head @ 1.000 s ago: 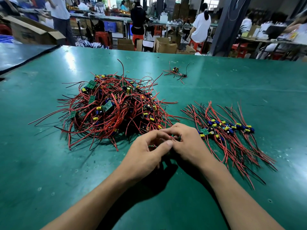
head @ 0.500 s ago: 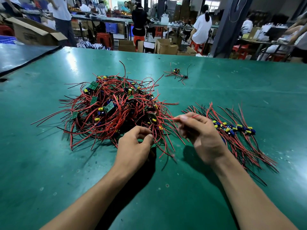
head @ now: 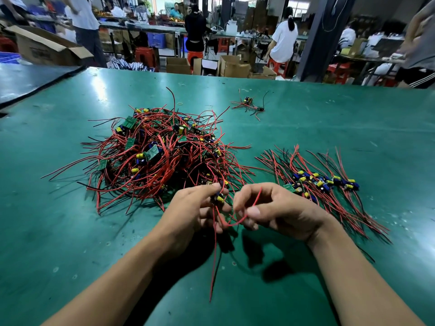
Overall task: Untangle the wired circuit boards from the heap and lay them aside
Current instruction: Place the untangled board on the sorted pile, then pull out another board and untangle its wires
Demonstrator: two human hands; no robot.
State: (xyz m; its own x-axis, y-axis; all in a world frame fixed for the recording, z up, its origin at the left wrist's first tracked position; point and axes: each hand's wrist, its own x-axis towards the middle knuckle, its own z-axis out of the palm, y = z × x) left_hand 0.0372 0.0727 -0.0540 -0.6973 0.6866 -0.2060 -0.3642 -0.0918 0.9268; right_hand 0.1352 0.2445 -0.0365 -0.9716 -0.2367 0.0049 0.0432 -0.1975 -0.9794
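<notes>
Head view: green table [head: 329, 137], heap [head: 160, 156] and laid-aside row [head: 324, 182] of wired boards.
Heap beyond left grip [head: 197, 208]; row right of right grip [head: 282, 212]. Left grip pinches one circuit board [head: 219, 197], right grip a looping red wire [head: 256, 198].

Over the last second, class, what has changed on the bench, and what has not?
A wired board has been lifted from the heap, towards the person: the left hand grips it, the right hand pinches a red wire. The heap, laid-aside row and far stray board stayed put.
</notes>
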